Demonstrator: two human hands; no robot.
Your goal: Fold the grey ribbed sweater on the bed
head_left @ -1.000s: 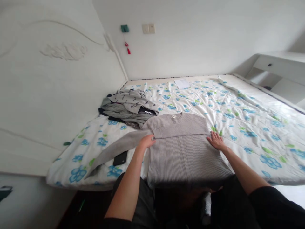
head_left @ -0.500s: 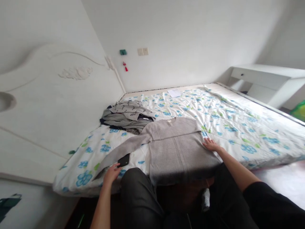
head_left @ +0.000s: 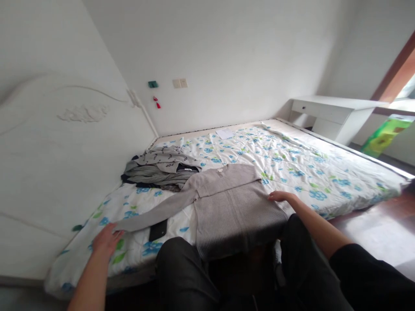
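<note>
A grey ribbed sweater [head_left: 240, 207] lies spread on the bed, its lower edge hanging over the side near my knees. One sleeve is folded across the chest; the other stretches out to the left. At that outstretched sleeve's cuff, my left hand [head_left: 106, 239] is closed on the fabric. My right hand [head_left: 280, 196] is at the sweater's right side edge, fingers together and closed on the knit. A black phone-like flat object [head_left: 158, 231] rests on the sheet just below the stretched sleeve.
A heap of folded grey and dark clothes [head_left: 158, 168] sits by the white headboard [head_left: 84, 147]. The bed has a blue-flowered sheet [head_left: 292, 172]. A sheet of paper [head_left: 225, 133] lies near the wall. A white desk [head_left: 330, 114] stands beyond the bed's far right.
My left hand has moved left from beside the phone-like object to the cuff, and the sleeve is now straighter. My right hand has gone from lying flat to closing on the sweater's edge.
</note>
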